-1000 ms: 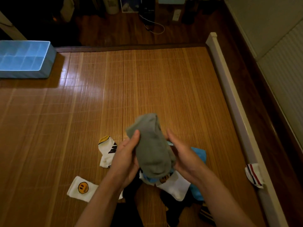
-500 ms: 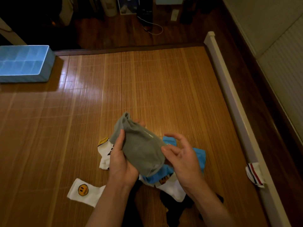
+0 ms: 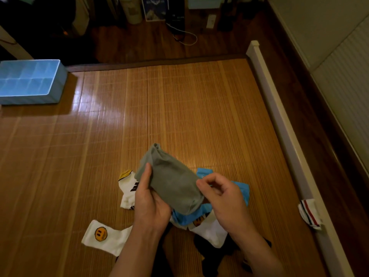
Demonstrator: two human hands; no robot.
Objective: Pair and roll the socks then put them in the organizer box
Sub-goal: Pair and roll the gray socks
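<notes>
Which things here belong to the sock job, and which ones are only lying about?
Job: grey socks gripped by the left hand, right hand at their end; smiley sock; blue sock; striped sock; blue organizer box.
Lying about: white cable; framed picture.

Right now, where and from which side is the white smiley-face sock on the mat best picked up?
Pinch the smiley-face sock at its left end, by the printed face, coming from above and the left. It lies flat on the mat with that end bare and clear, while its right end disappears under the left forearm.
</notes>
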